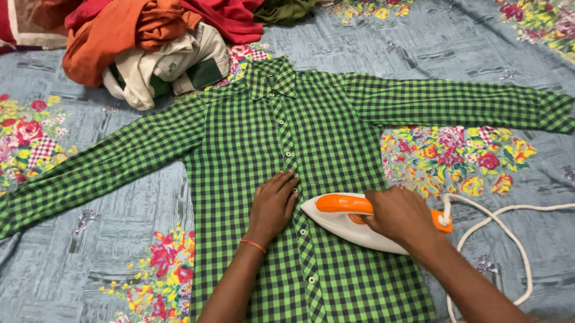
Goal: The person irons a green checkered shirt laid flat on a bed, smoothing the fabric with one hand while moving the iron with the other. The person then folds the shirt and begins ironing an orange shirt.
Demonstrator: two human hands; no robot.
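Bed (pixel 516 55) with a floral sheet carries a green checked shirt (pixel 341 138), front up, sleeves spread toward 9 and 3 o'clock, with a heap of clothes (pixel 150 36) at 11 o'clock. White and orange iron (pixel 346 225) sits on the shirt's lower front, tip toward 9 o'clock, its white cord (pixel 494 225) looping off at 3 o'clock. Right hand (pixel 399 216) is closed around the handle while left hand (pixel 273 203) lies flat with fingers spread, just ahead of the tip beside the button line; judgement: hold the cloth taut, keep fingers off the soleplate's path, and steer around the buttons.
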